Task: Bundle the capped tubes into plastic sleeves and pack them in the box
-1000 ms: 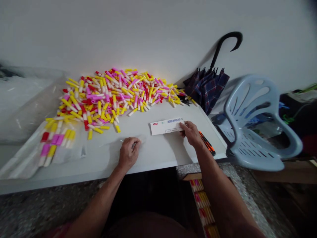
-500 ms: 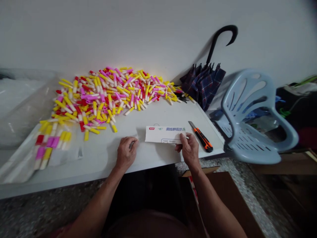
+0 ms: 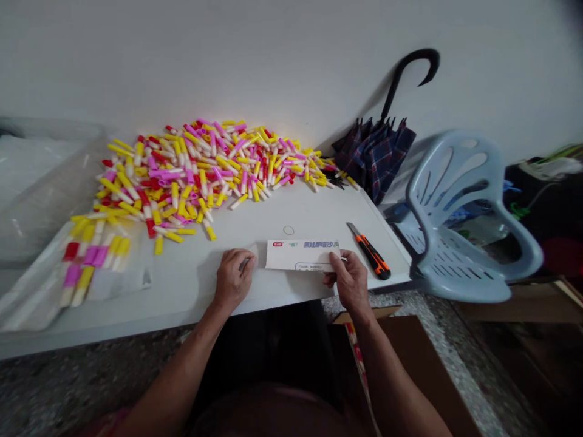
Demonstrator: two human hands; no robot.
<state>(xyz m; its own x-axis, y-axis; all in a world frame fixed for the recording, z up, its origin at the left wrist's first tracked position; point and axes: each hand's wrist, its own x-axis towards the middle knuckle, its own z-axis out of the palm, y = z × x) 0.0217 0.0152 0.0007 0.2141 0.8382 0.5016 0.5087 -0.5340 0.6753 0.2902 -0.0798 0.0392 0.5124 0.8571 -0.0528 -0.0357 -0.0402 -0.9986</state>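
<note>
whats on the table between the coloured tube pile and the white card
In the head view, a thin loop, perhaps a rubber band, lies on the white tabletop between the tube pile and the printed white card in the right hand.

Matt paper is being shown by the card [image 3: 291, 257], smooth plastic by the tubes [image 3: 200, 173] and the chair [image 3: 473, 293], woven cloth by the umbrella [image 3: 376, 156], glossy clear film by the bag [image 3: 50, 188].

A plain wall [image 3: 282, 60] backs the white table [image 3: 314, 209], a blue-grey chair [image 3: 483, 295] (openwork back) beside it, speckled floor [image 3: 113, 376] below
</note>
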